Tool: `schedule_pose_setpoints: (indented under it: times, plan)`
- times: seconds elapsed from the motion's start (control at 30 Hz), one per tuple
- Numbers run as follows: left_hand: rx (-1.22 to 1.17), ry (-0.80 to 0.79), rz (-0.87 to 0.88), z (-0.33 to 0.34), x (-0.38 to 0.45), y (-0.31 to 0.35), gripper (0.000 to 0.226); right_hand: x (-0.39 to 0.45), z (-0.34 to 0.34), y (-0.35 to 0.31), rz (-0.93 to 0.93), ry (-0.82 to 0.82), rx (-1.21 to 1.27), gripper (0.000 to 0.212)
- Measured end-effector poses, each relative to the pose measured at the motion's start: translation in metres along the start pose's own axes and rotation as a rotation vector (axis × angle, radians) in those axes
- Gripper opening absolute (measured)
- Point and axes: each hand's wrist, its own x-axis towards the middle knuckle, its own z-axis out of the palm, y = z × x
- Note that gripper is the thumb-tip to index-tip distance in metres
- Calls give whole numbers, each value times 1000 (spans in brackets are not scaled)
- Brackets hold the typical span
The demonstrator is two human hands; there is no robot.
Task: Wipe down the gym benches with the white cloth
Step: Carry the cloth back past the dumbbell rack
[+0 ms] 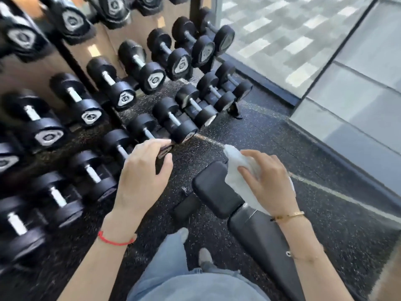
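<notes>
A black padded gym bench runs from the lower right toward the middle, with a small pad (pixel 213 191) at its far end and a longer pad (pixel 258 237) nearer me. My right hand (pixel 268 180) presses a crumpled white cloth (pixel 235 168) against the right edge of the small pad, fingers curled over the cloth. My left hand (pixel 144 172) hovers left of the bench, above the floor, and grips a small dark object (pixel 163 153) that I cannot identify. A red string circles the left wrist and a gold bracelet the right.
A rack of black dumbbells (pixel 121 88) fills the left side and reaches close to my left hand. Speckled black rubber floor (pixel 271 131) surrounds the bench. A glass wall (pixel 325 51) stands at the right. My legs in jeans (pixel 173 268) stand beside the bench.
</notes>
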Motion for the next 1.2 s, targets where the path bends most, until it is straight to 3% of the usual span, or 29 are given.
schedule_pose_setpoints:
  times: [0.33, 0.73, 1.2]
  plan:
    - [128, 156, -372, -45, -108, -8, 30, -2, 28, -42, -298, -214, 47, 33]
    - [225, 320, -609, -98, -216, -23, 30, -42, 77, -124, -532, -414, 139, 35]
    - [280, 544, -909, -196, -356, -113, 32, -108, 188, -307, -887, -618, 150, 34]
